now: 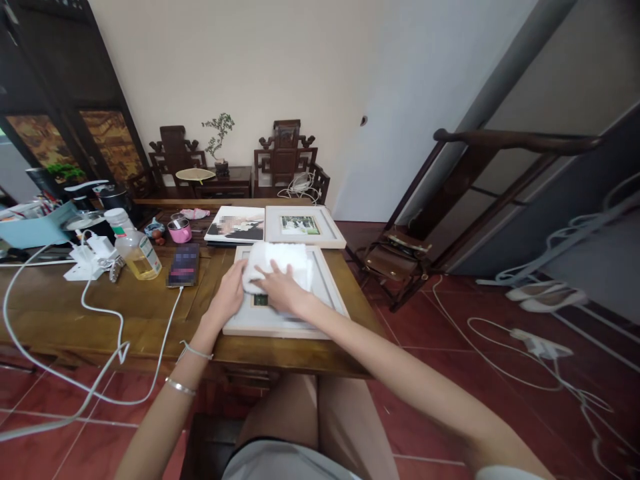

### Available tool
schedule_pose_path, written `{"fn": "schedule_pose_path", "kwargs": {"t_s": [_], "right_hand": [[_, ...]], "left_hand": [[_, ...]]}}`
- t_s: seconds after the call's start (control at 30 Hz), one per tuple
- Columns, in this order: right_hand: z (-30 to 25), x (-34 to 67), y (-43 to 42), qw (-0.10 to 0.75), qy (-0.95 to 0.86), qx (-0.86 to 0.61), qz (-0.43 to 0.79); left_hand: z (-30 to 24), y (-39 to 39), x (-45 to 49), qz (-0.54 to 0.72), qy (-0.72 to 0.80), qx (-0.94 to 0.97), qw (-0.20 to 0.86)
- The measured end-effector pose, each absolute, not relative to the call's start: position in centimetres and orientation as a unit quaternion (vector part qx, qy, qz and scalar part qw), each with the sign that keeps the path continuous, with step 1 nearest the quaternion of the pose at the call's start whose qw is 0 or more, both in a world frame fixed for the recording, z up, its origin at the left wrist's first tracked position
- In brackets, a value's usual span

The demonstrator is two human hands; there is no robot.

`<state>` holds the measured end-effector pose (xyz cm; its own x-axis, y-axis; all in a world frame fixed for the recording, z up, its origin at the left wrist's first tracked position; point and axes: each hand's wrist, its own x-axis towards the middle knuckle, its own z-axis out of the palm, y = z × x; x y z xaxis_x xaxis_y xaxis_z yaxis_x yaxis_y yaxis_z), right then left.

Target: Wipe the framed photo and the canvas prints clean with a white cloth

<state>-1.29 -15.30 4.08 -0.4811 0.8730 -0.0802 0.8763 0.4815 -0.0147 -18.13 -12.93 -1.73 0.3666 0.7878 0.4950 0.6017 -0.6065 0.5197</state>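
A light wooden picture frame (327, 280) with a pale mat lies flat near the front edge of the wooden table. Over its upper part is a folded white cloth (293, 257), covering most of the small dark picture inside. My right hand (279, 288) presses on this cloth from above, its fingers spread out. At the frame's left edge, my left hand (230, 290) is closed around the side, its fingertips beside the cloth. Just behind lies a second picture frame (327, 225) with a green photo, next to a white-edged picture or book (236, 223).
Left on the table (145, 320) stand an oil-like bottle (140, 250), a phone (183, 265) with its cable, a pink cup (180, 230), white plugs (93, 257) and a blue box (37, 227). A wooden chair (400, 257) holds a brown bag at right. Cables (495, 363) cross the red floor.
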Motion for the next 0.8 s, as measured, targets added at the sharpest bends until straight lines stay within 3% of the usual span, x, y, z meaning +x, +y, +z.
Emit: {"fn": "schedule_pose_path", "kwargs": {"t_s": [0.27,0.53,0.8], "right_hand": [[6.1,0.7,-24.0,0.05,0.896,0.425,-0.114],[6.5,7.8,-27.1,0.094,0.814,0.57,-0.05],[4.8,4.6,-25.9,0.001,0.859,0.506,-0.076]], "left_hand": [[-1.6,-13.2,-17.8,0.342,0.433,0.826,0.119],[-3.0,-12.3,-18.0,0.297,0.444,0.838,0.11],[-4.4,-11.8,-18.1,0.306,0.455,0.831,0.096]]}}
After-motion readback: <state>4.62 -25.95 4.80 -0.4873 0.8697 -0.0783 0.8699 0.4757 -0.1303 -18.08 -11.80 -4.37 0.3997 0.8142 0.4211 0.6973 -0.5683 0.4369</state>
